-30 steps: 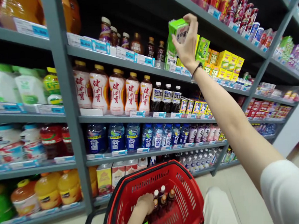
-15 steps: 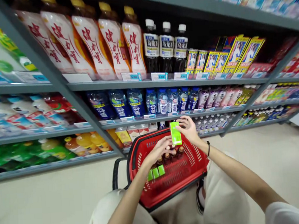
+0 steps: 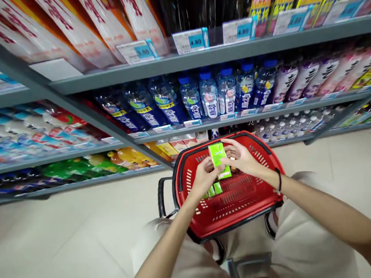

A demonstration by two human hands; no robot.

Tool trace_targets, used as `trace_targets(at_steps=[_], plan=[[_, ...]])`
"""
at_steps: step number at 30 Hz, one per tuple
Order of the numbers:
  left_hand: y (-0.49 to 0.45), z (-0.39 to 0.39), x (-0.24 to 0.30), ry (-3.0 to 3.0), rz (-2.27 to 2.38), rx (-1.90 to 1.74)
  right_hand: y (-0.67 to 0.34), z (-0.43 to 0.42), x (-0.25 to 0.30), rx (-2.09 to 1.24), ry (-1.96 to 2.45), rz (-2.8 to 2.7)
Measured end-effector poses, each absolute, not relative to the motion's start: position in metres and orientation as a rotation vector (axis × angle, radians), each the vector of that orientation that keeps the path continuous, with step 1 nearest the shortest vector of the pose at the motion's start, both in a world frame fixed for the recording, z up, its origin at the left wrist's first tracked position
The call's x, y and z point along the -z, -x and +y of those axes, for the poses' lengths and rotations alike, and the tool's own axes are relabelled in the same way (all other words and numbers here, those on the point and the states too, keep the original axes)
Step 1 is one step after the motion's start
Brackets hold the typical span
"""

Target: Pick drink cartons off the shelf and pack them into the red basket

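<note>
A bright green drink carton (image 3: 217,151) is held upright above the red shopping basket (image 3: 209,227). My left hand (image 3: 204,177) grips its lower left side, with the thumb on the front. From the right, my right hand (image 3: 240,157) also closes on it, thumb across the front and fingers partly hidden behind. Inside the basket, below my left hand, stand several smaller-looking green cartons (image 3: 218,188). Brown-capped bottles (image 3: 234,168) lie behind the held carton, mostly covered by my hands.
Shelves of drinks rise in front, with blue-capped bottles (image 3: 191,97) on the middle shelf (image 3: 185,128) and price tags (image 3: 190,41) above. The basket's black handle (image 3: 160,197) sticks out left. My knees flank the basket, and a grey bar-like object (image 3: 249,261) is between my feet.
The view has tipped down and closer to the basket. My left hand, formerly apart below the carton, now grips it too. My right hand has wrapped further around it.
</note>
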State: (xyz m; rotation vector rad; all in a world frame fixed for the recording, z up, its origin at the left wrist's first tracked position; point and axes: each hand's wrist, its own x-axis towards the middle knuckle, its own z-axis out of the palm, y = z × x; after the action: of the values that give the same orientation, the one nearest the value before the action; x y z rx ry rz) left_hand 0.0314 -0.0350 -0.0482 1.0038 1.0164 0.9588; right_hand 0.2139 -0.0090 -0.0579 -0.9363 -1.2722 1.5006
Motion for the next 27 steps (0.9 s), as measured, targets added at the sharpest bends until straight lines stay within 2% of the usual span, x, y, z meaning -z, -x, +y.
trace_targets(at_steps=[27], plan=[[-0.028,-0.053,0.032,-1.128,0.968,-0.988,-0.223,-0.014,0.037,-1.546,0.798,-1.415]])
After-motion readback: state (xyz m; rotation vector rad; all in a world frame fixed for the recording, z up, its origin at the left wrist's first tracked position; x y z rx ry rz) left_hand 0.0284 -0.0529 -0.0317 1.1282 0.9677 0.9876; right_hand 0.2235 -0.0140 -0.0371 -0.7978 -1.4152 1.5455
